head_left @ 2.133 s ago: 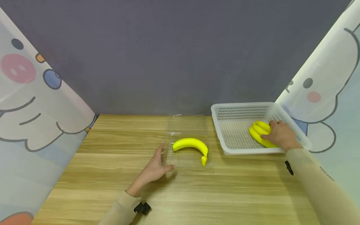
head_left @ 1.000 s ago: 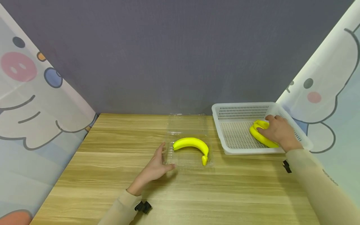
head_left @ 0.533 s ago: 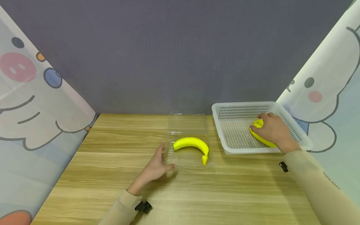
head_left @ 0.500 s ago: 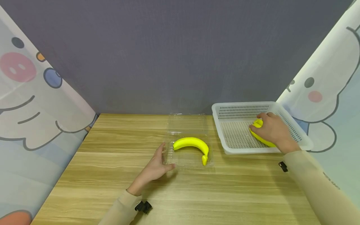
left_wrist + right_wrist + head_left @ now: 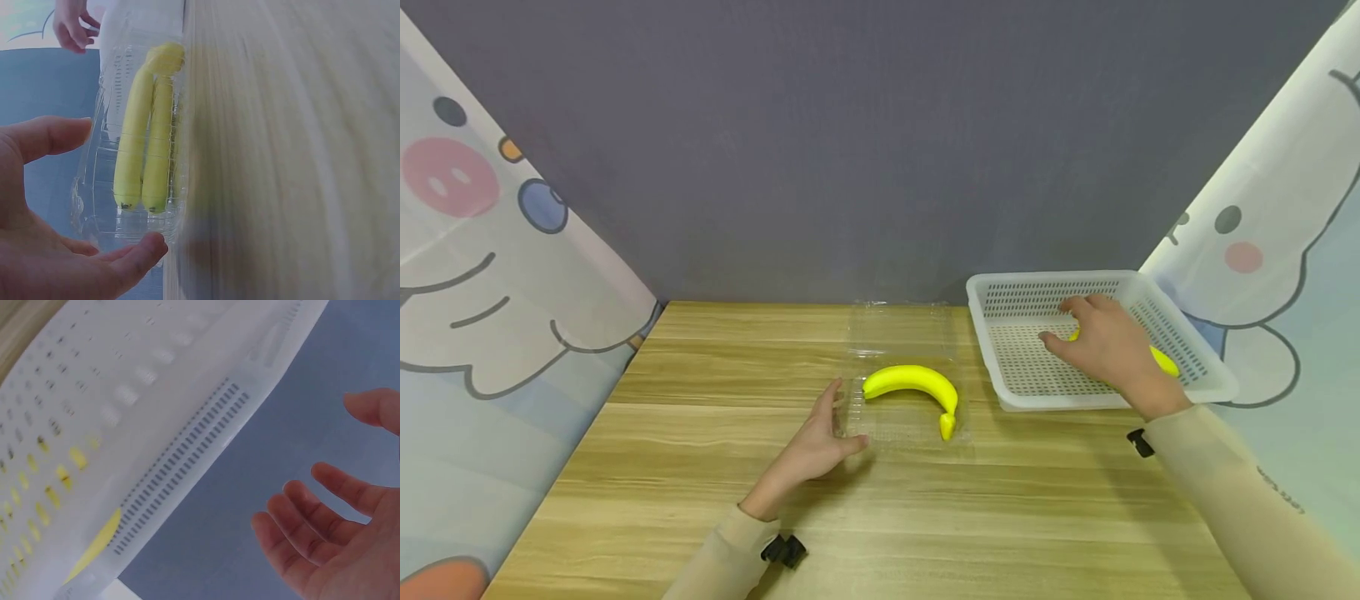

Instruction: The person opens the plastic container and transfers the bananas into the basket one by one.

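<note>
1. Head view: yellow bananas (image 5: 1165,361) lie in the white basket (image 5: 1060,403), under the right hand (image 5: 1108,346). Yellow peeks out on both sides, but the hand hides which way they point.
2. That hand is nearest; its fingers are spread and hold nothing.
3. The left hand (image 5: 811,446) is spread wide beside the clear box (image 5: 891,427) with more bananas (image 5: 917,379); I cannot tell if it touches.

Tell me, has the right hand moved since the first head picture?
Yes. In the head view, the right hand has moved left over the white basket, away from the basket's right side.
</note>
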Demonstrator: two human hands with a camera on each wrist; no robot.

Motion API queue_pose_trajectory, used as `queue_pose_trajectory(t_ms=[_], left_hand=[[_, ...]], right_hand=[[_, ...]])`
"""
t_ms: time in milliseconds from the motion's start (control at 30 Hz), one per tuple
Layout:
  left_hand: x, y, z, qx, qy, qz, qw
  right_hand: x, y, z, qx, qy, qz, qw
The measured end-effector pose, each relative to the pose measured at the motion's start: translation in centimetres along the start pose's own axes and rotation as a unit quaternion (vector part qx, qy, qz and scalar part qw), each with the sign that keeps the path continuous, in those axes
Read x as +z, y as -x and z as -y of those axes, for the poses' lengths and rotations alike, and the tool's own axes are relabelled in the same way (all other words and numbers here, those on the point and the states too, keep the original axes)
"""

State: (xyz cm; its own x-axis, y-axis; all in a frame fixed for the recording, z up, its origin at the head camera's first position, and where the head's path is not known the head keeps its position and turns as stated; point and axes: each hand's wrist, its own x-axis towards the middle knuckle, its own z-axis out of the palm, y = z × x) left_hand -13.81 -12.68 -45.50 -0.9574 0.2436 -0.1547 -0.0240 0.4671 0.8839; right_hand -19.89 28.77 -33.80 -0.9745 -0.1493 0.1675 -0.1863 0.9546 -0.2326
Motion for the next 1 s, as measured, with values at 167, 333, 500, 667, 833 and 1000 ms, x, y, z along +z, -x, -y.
queue_pose_trajectory(t_ms=[167, 333, 500, 667, 833, 1000], left_hand=[[0.0, 0.0, 0.0, 0.002, 0.007, 0.002, 1.0], [-0.1, 0.1, 0.0, 0.002, 0.008, 0.003, 1.0], [0.0, 0.1, 0.0, 0.001, 0.014, 0.004, 0.9999], [0.1, 0.1, 0.2, 0.002, 0.009, 0.003, 1.0], [0.1, 0.0, 0.3, 0.003, 0.008, 0.004, 1.0], [-0.1, -0.1, 0.3, 0.002, 0.012, 0.004, 0.9999]], right_hand=[[0.1, 0.3, 1.3, -0.024, -0.007, -0.019, 0.9995], [0.7, 0.4, 2.7, -0.035, -0.015, -0.025, 0.999], [1.7, 0.2, 4.0, -0.049, -0.018, -0.035, 0.998], [2.5, 0.3, 5.0, -0.067, -0.029, -0.049, 0.9961], [3.1, 0.1, 5.8, -0.077, -0.04, -0.054, 0.9948], [3.6, -0.2, 7.0, -0.083, -0.053, -0.043, 0.9942]])
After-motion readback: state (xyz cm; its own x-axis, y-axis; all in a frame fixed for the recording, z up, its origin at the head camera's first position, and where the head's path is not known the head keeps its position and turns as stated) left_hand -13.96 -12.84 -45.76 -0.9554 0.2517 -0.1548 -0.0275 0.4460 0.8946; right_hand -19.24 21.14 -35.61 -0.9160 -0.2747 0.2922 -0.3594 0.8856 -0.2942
